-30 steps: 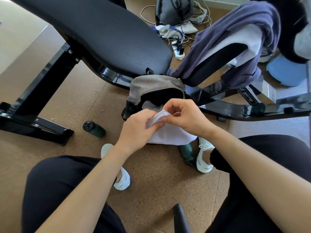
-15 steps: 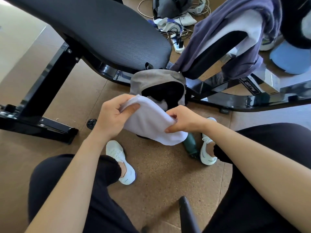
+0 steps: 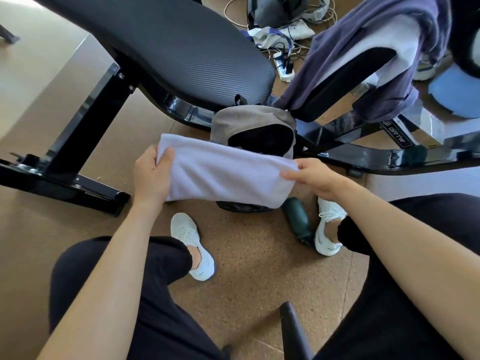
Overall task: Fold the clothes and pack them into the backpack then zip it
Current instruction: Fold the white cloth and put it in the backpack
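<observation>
At frame centre, the open grey backpack (image 3: 253,123) is half hidden by a folded white cloth (image 3: 223,175), gripped at either end by the left hand (image 3: 152,175) and right hand (image 3: 315,178).

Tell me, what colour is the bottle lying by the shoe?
Dark green bottle, on the floor, seen from the head view.

We have only 1 view: from the head it looks steeply down, near the hands (image 3: 233,175), at the floor (image 3: 246,268).
</observation>
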